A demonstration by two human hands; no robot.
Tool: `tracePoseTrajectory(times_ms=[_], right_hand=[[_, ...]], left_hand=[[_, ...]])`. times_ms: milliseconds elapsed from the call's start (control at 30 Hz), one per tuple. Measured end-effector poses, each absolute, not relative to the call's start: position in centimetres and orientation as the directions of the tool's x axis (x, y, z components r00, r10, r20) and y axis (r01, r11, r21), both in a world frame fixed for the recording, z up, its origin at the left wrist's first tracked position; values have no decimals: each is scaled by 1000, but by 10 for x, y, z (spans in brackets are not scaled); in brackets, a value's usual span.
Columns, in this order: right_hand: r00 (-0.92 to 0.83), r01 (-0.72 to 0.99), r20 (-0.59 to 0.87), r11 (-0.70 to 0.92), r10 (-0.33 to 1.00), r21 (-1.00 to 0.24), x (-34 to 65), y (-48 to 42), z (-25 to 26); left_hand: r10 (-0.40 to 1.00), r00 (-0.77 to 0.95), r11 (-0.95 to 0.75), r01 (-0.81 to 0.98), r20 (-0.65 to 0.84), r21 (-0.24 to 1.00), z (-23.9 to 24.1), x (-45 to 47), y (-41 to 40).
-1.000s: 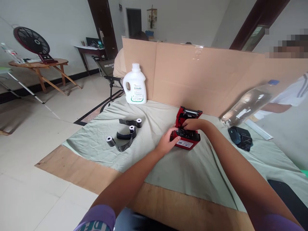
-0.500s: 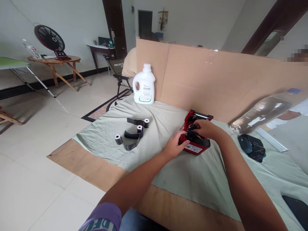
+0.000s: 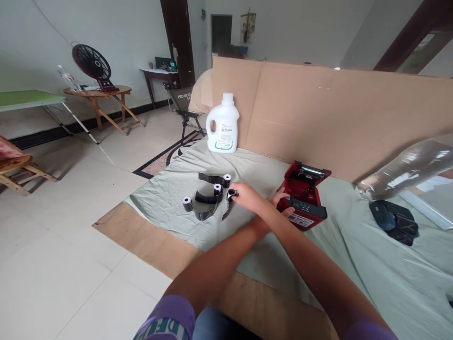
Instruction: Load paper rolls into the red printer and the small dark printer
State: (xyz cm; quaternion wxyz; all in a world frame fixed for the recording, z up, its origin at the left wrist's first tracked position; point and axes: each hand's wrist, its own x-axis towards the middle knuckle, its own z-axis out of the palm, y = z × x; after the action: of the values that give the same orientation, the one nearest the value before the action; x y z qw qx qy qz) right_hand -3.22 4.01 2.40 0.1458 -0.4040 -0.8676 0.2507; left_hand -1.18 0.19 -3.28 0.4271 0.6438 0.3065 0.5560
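Observation:
A red printer [image 3: 305, 198] with its lid open sits on the grey-green cloth [image 3: 354, 255]. My left hand [image 3: 284, 204] grips its left side and is mostly hidden behind my right forearm. My arms cross. My right hand [image 3: 249, 196] reaches left of the printer, closed on a small black ribbon roll [image 3: 231, 194] with a white core; a black strip hangs from it. Just beside it lie three more rolls with loose black ribbon [image 3: 207, 200] on the cloth.
A white detergent jug [image 3: 222, 125] stands against a cardboard wall [image 3: 336, 108] at the back. A clear plastic bottle [image 3: 406, 167] and a black device [image 3: 392, 219] lie to the right. A folding chair, a fan on a round table and a green table stand on the tiled floor at left.
My right hand left the open printer and swung left across my left arm with a ribbon roll in it, to beside the other rolls. The left hand stayed on the printer.

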Motion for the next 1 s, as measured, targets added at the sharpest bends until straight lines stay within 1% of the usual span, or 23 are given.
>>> tracePoseTrajectory(times_ms=[167, 233, 333, 400, 433, 533, 633, 733, 867, 1000], right_hand=[[-635, 645, 43, 560, 771, -520, -29, 49, 12], [-614, 640, 45, 530, 788, -556, -22, 53, 10], [-488, 608, 99, 419, 867, -674, -16, 71, 9], [-422, 585, 66, 328, 904, -742, -20, 88, 9], [-419, 581, 29, 293, 907, -759, -25, 97, 8], [-437, 593, -59, 238, 897, -769, -46, 116, 4], [-413, 612, -61, 228, 908, -758, -65, 121, -3], [-365, 605, -29, 213, 931, -767, -72, 118, -8], [-357, 528, 20, 220, 934, -821, -61, 108, -3], [-397, 404, 19, 194, 918, -894, -27, 88, 18]], left_hand=[[862, 224, -446, -91, 455, 890, -39, -11, 7], [847, 217, -478, -94, 486, 874, -43, -10, 9], [837, 206, -505, -64, 507, 861, -45, -10, 9], [847, 215, -487, -53, 487, 872, -44, -12, 9], [851, 220, -477, -57, 477, 877, -43, -13, 8], [856, 228, -456, -93, 465, 885, -41, -14, 8], [863, 221, -438, -122, 455, 890, -42, -13, 10], [850, 235, -452, -135, 472, 882, -46, -11, 13], [813, 240, -517, -122, 531, 847, -48, -11, 13], [819, 266, -512, -63, 509, 857, -42, -17, 8]])
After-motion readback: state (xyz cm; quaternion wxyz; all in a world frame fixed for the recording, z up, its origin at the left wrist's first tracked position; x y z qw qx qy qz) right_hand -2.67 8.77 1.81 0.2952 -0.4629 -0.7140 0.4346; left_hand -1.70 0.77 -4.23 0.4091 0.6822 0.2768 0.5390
